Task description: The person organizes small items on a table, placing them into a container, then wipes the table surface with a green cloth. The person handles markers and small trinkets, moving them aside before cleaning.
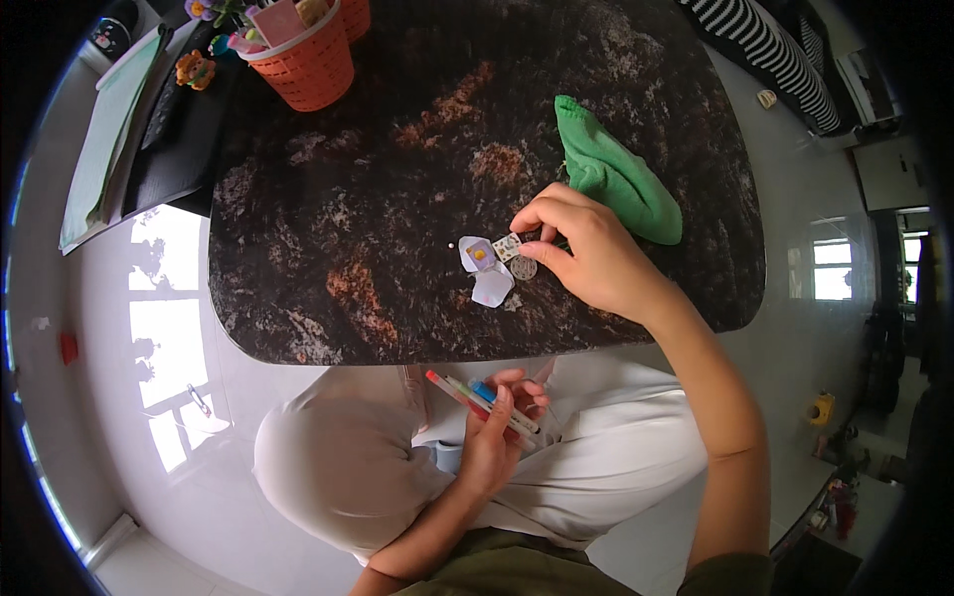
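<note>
Over my lap, my left hand (pixel 498 421) grips several marker pens (pixel 484 402), with red, green and blue ends showing. My right hand (pixel 589 249) reaches over the dark table and pinches a small patterned square piece (pixel 507 247) between thumb and fingers. Just below that piece lies a round openwork disc (pixel 523 267). To its left is a pale paper piece with a yellow spot (pixel 478 255), and another whitish paper piece (pixel 493 286) sits under that one. A crumpled green cloth (pixel 622 175) rests beyond my right hand, close to the wrist.
The marbled dark table (pixel 291 216) has a rounded front edge above my knees. An orange plastic basket (pixel 305 71) full of stationery stands at the far left, near a small orange figurine (pixel 195 70). A tiny bead (pixel 451 245) lies left of the papers. Sheets of paper (pixel 112 141) rest further left.
</note>
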`<state>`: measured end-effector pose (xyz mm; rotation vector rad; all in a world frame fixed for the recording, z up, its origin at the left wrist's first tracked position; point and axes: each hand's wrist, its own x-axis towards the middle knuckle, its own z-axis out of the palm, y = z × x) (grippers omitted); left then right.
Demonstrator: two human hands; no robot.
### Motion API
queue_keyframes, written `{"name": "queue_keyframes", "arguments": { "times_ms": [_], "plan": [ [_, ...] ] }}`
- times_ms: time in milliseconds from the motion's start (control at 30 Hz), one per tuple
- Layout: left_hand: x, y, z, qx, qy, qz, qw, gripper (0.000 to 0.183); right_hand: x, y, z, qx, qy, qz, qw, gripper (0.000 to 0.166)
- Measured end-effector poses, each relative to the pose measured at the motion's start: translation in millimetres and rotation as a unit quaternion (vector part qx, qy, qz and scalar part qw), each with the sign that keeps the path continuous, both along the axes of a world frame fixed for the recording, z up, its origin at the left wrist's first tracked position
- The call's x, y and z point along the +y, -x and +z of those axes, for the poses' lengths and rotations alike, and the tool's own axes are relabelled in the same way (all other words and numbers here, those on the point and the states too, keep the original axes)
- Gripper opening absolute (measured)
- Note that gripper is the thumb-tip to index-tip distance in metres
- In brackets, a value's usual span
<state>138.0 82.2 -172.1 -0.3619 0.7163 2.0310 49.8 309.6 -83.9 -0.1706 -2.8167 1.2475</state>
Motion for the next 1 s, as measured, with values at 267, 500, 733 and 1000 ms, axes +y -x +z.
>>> {"name": "queue_keyframes", "arguments": {
  "times_ms": [267, 500, 733, 1000],
  "plan": [
    [0, -2, 10, 0.049, -0.016, -0.029, 0.998, 0.027, -3, 9, 2, -0.022, -0.021, 0.005, 1.0, 0.017],
    [-2, -1, 15, 0.117, -0.025, -0.056, 0.991, 0.027, 2, 10, 1, -0.028, -0.06, 0.032, 0.997, 0.02],
    [-6, 3, 26, 0.178, -0.027, -0.058, 0.982, 0.028, 2, 7, -4, 0.013, -0.046, 0.037, 0.998, 0.02],
    [-5, 6, 32, 0.186, -0.037, -0.039, 0.981, 0.029, -1, 6, -1, 0.112, -0.01, 0.039, 0.993, 0.015]
  ]
}}
